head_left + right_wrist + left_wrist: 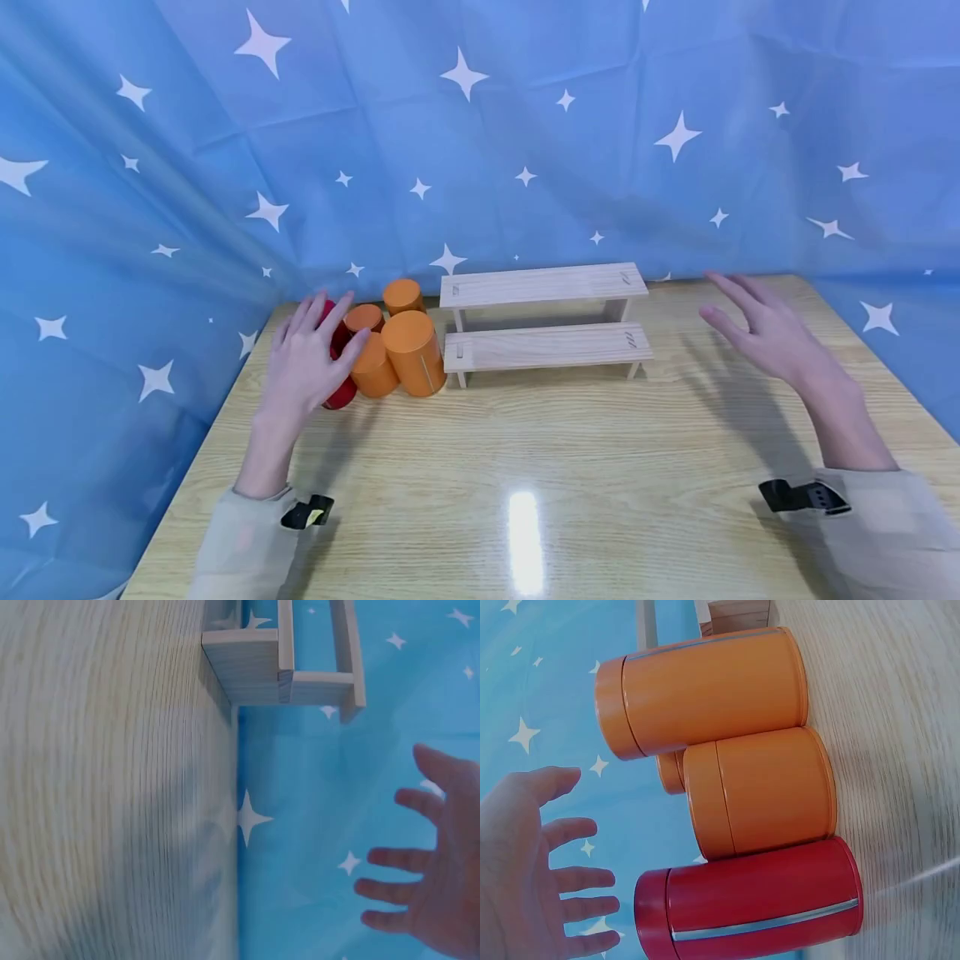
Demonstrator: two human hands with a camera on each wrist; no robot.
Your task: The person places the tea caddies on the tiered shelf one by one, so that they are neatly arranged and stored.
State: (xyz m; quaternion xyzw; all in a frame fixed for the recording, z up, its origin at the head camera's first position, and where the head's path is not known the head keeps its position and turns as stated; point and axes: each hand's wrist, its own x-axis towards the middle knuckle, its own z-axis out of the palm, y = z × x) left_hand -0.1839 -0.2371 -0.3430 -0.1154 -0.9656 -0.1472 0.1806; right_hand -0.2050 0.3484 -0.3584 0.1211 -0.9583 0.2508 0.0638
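Observation:
My left hand (306,358) hovers over the left end of a cluster of lidded canisters, its fingers spread and holding nothing. Nearest to it is a red canister (765,900), partly hidden behind the hand in the head view. Beside that stand a shorter orange canister (769,791) and a taller orange canister (415,354). Further orange canisters, one with an orange lid (403,293), stand behind. My right hand (780,333) is held in the air above the table's right side, fingers apart, touching nothing. To its left is a pale two-tier wooden shelf (547,346).
The wood-grain table (600,467) carries the canisters and shelf along its back edge. A blue curtain (510,125) with white stars hangs behind and along the sides. Both sleeves bear a dark strap (806,497) at the wrist.

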